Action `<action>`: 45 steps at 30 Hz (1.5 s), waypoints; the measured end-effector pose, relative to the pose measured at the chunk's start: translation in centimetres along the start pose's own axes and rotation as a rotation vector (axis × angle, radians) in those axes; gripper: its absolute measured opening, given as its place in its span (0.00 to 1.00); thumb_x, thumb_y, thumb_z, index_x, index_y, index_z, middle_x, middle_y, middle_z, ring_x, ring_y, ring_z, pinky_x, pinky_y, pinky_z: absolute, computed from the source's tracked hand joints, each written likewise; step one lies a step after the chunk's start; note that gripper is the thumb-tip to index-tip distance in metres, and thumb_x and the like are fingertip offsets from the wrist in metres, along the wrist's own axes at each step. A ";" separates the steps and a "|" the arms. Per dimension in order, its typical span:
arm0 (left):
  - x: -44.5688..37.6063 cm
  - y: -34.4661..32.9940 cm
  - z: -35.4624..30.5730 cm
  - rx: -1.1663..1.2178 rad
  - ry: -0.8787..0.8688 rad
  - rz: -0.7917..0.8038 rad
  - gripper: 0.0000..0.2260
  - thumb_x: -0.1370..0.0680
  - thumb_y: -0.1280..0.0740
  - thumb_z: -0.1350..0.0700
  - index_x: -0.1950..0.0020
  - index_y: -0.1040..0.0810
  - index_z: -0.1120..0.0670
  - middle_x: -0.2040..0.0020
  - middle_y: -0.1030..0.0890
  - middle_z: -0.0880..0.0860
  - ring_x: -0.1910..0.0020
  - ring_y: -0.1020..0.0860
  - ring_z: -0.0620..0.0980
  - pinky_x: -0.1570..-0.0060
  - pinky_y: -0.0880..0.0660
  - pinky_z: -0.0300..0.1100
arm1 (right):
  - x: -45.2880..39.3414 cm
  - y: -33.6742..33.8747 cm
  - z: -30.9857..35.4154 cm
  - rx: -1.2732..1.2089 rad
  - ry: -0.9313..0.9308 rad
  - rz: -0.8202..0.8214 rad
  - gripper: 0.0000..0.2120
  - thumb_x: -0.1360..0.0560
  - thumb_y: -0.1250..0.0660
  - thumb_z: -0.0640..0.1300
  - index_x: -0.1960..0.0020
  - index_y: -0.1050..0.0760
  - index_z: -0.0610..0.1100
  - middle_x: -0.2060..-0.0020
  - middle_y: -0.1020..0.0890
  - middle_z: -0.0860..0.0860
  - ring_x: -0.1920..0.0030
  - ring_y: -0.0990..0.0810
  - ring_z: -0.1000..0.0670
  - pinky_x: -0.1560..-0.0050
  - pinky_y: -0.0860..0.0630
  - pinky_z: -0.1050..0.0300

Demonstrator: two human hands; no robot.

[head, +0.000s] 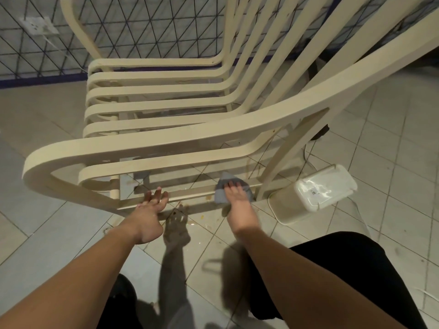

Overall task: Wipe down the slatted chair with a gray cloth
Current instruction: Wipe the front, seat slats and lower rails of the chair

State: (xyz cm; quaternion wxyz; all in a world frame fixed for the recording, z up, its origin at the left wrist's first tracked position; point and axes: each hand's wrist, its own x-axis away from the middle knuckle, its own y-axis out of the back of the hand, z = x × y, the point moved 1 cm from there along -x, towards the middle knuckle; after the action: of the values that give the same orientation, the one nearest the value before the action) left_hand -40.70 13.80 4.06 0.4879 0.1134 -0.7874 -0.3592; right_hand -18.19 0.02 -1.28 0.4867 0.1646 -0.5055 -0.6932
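Standing on the tiled floor (47,233), one cream slatted chair (166,141), seen from its side with armrest nearest. Left hand (152,210), fingers spread and straight, touching the chair's low side rail (190,194); right hand (237,198), fingers flat, pressing one gray cloth (222,188) against the same rail, cloth directly beneath the fingers. White upturned bin (316,193) just beside the chair's rear leg.

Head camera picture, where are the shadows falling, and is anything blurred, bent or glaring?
Head view: dark arm shadows fall on the tiled floor below both arms; the right hand and gray cloth look slightly motion-blurred; the wide lens bows the chair rails; glare whitens the plastic bin.
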 end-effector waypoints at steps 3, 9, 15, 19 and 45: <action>0.0 0.0 -0.2 0.011 0.003 0.000 0.41 0.24 0.39 0.65 0.17 0.58 0.49 0.19 0.64 0.48 0.20 0.64 0.53 0.21 0.56 0.50 | -0.6 2.4 -2.5 -0.049 -0.150 -0.137 0.38 0.26 0.43 0.25 0.19 0.48 0.44 0.20 0.47 0.48 0.20 0.52 0.49 0.21 0.57 0.53; -0.1 -0.1 0.0 0.032 0.003 -0.004 0.42 0.25 0.39 0.65 0.17 0.57 0.48 0.18 0.63 0.48 0.20 0.65 0.52 0.20 0.56 0.51 | -1.1 1.7 -0.3 -0.119 -0.148 -0.060 0.38 0.28 0.42 0.24 0.21 0.41 0.43 0.20 0.48 0.48 0.20 0.54 0.49 0.21 0.54 0.53; -0.1 -0.1 0.1 0.040 0.005 -0.010 0.42 0.26 0.39 0.66 0.17 0.56 0.47 0.18 0.63 0.47 0.20 0.64 0.50 0.21 0.56 0.49 | 1.7 0.8 2.6 -0.454 -0.028 0.102 0.31 0.23 0.42 0.27 0.24 0.33 0.49 0.25 0.31 0.49 0.25 0.33 0.50 0.23 0.42 0.58; 0.1 -0.1 -0.1 0.034 0.007 -0.022 0.42 0.25 0.38 0.66 0.17 0.55 0.48 0.18 0.62 0.47 0.19 0.64 0.50 0.21 0.56 0.49 | 3.3 2.8 2.6 -1.061 -0.554 -0.288 0.12 0.18 0.41 0.37 0.40 0.21 0.44 0.48 0.20 0.45 0.47 0.20 0.46 0.40 0.23 0.51; 0.3 -0.3 0.1 0.021 -0.022 -0.021 0.43 0.25 0.38 0.65 0.18 0.58 0.47 0.19 0.64 0.48 0.20 0.65 0.53 0.20 0.56 0.53 | -1.6 4.9 3.0 -1.454 -1.000 -0.365 0.18 0.20 0.43 0.39 0.33 0.30 0.36 0.40 0.22 0.39 0.58 0.24 0.47 0.57 0.24 0.51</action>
State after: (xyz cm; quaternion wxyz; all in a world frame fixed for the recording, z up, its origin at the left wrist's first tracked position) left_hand -41.01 13.48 3.97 0.4741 0.1228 -0.7952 -0.3575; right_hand -17.14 2.89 3.79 0.0760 -0.4270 -0.0609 -0.8990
